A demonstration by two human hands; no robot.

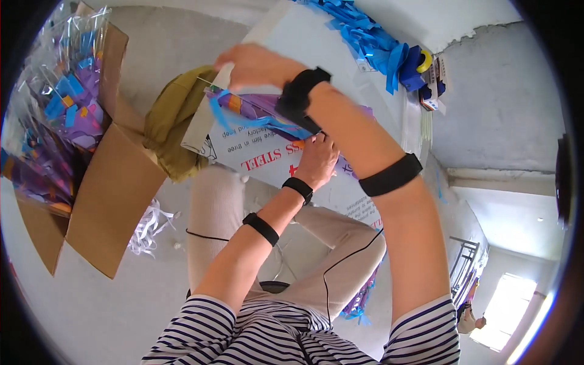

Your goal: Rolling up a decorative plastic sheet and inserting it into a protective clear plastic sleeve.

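Observation:
A long folded bundle of purple printed fabric [258, 106], with orange patches, lies slantwise over a white board with red and black print [243, 137]. Light blue ribbon [240, 123] trails along its near side. My left hand [317, 161] is closed on the bundle's right part, its fingers curled under my right wrist. Beyond the bundle's left end, my right hand [258, 66] is smeared by motion, so its fingers cannot be read. A thin pale stick or line [205, 80] shows at that end. My right forearm hides part of the bundle.
At left, an open cardboard box [112, 201] holds clear-bagged purple pieces [79, 115]. An olive cloth [176, 121] hangs by the board's left edge. Blue ribbon strips [365, 39] and a yellow tape roll [424, 61] lie far right. White strips [149, 228] lie on the floor.

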